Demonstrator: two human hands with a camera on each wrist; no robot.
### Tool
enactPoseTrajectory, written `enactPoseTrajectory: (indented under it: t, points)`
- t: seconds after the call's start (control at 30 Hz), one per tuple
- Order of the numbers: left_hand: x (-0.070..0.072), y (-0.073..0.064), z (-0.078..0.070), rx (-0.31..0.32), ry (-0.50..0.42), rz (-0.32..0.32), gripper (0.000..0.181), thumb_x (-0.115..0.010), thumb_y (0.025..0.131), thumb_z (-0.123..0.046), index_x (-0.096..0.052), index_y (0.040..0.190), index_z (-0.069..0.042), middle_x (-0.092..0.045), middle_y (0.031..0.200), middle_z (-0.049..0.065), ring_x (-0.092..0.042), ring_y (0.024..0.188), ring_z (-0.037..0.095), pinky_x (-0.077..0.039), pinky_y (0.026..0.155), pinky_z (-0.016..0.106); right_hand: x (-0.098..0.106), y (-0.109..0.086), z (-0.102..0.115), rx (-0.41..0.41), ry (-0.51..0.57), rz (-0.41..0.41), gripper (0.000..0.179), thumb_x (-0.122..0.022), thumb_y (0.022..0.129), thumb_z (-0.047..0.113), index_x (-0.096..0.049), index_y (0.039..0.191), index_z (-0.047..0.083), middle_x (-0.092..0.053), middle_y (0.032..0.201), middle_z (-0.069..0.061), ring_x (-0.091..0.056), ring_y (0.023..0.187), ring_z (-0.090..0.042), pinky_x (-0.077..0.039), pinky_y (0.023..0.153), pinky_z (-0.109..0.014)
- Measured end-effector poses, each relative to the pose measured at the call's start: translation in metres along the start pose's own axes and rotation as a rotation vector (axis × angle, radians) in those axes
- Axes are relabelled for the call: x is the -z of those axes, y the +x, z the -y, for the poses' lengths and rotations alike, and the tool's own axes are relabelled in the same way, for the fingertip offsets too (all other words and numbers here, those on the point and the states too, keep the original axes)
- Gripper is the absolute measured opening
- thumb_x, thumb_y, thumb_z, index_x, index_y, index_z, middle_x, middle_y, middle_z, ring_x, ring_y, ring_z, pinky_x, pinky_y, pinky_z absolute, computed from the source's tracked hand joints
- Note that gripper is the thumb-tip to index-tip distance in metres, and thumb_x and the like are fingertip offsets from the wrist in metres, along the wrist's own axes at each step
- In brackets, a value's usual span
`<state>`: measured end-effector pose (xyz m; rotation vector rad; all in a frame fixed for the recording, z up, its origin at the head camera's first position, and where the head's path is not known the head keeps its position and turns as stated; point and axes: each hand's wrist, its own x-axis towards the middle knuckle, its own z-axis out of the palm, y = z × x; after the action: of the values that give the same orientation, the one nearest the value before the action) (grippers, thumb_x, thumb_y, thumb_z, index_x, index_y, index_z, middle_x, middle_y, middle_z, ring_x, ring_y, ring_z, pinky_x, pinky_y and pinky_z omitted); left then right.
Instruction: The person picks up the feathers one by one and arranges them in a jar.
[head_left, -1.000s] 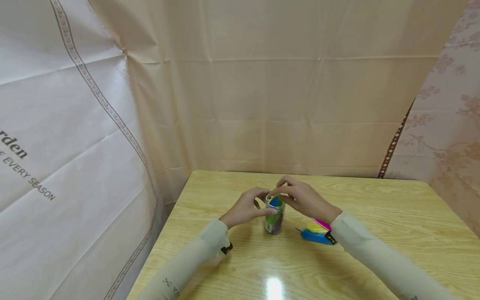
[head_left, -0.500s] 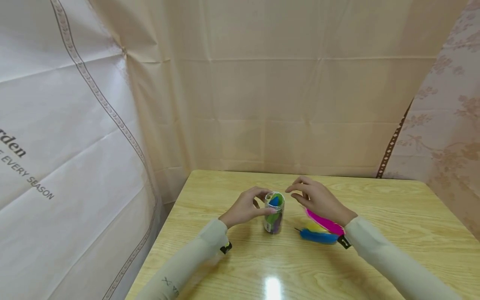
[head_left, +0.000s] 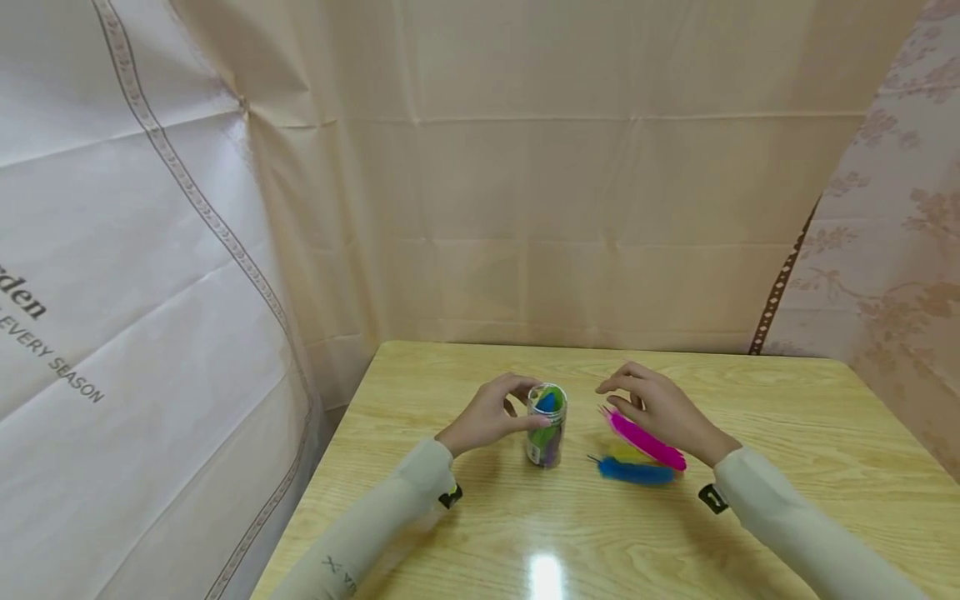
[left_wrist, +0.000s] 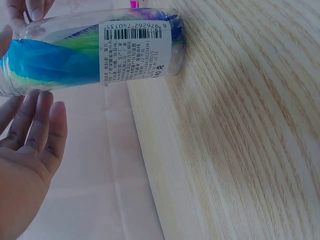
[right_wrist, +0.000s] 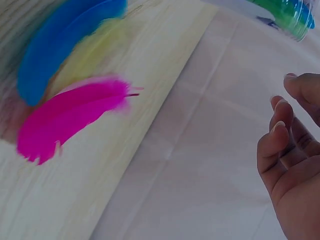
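A clear jar (head_left: 535,454) with a white barcode label (left_wrist: 135,55) stands upright on the table, with blue, green and purple feathers (left_wrist: 55,62) inside. My left hand (head_left: 487,417) grips it near the rim, thumb on the near side and fingers round the far side. To the right, a pink feather (head_left: 647,439), a yellow feather (head_left: 630,453) and a blue feather (head_left: 636,472) lie close together. My right hand (head_left: 663,408) hovers over the pink feather's quill end, fingers loosely bent, holding nothing. In the right wrist view the pink feather (right_wrist: 75,117) lies apart from the fingertips.
The wood-grain table (head_left: 465,533) ends at a beige cloth (head_left: 487,233) hanging behind it. A white printed cloth (head_left: 150,333) hangs at the left, a flowered one (head_left: 892,250) at the right.
My right hand has left the jar's mouth and moved right to above the pink feather, uncovering more of the feathers. The left hand keeps its grip on the jar.
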<state>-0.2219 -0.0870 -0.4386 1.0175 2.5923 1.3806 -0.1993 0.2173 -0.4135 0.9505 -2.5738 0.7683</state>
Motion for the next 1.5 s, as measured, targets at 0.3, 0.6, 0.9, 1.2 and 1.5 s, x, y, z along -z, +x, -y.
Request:
enactPoseTrajectory:
  t: [0.3,0.6,0.9,1.2,1.5]
  points:
    - [0.000,-0.001,0.000,0.004,-0.005,-0.004,0.058,-0.072,0.078,-0.052,-0.057,0.128,-0.028,-0.059,0.113,-0.010,-0.055,0.098,0.008,-0.052,0.074,0.027,0.002,-0.020,-0.015,-0.050,-0.029,-0.005,0.023,-0.070,0.088,0.014,-0.068,0.110,0.021,-0.060,0.103,0.006,-0.049,0.067,-0.003,-0.048,0.057,-0.021]
    - [0.000,-0.001,-0.002,0.003,-0.006,0.007,0.059,-0.072,0.079,-0.051,-0.056,0.130,-0.026,-0.060,0.115,-0.003,-0.055,0.099,0.010,-0.052,0.074,0.027,0.001,-0.040,-0.027,-0.069,-0.041,-0.022,0.026,-0.070,0.088,0.010,-0.067,0.110,0.023,-0.060,0.100,0.007,-0.048,0.068,-0.001,-0.046,0.057,-0.021]
    - [0.001,-0.001,-0.001,-0.003,-0.016,0.004,0.058,-0.073,0.079,-0.049,-0.056,0.130,-0.027,-0.059,0.113,-0.006,-0.056,0.099,0.012,-0.052,0.073,0.027,0.000,-0.054,-0.034,-0.135,-0.011,-0.008,0.030,-0.071,0.086,0.008,-0.065,0.111,0.023,-0.057,0.095,0.009,-0.046,0.059,-0.004,-0.042,0.048,-0.020]
    - [-0.001,-0.001,0.002,-0.014,-0.016,0.000,0.058,-0.073,0.079,-0.050,-0.056,0.129,-0.028,-0.060,0.113,-0.006,-0.055,0.097,0.008,-0.052,0.072,0.028,-0.003,-0.071,-0.041,-0.199,-0.027,0.026,0.030,-0.071,0.086,0.010,-0.066,0.113,0.021,-0.058,0.094,0.007,-0.043,0.057,-0.003,-0.042,0.048,-0.020]
    - [-0.001,0.000,0.002,-0.015,-0.004,-0.005,0.059,-0.072,0.078,-0.051,-0.055,0.130,-0.029,-0.059,0.112,-0.009,-0.055,0.097,0.008,-0.053,0.072,0.027,-0.005,-0.083,-0.047,-0.248,-0.052,0.031,0.028,-0.072,0.086,0.012,-0.067,0.114,0.016,-0.059,0.092,0.005,-0.040,0.055,-0.002,-0.039,0.048,-0.021]
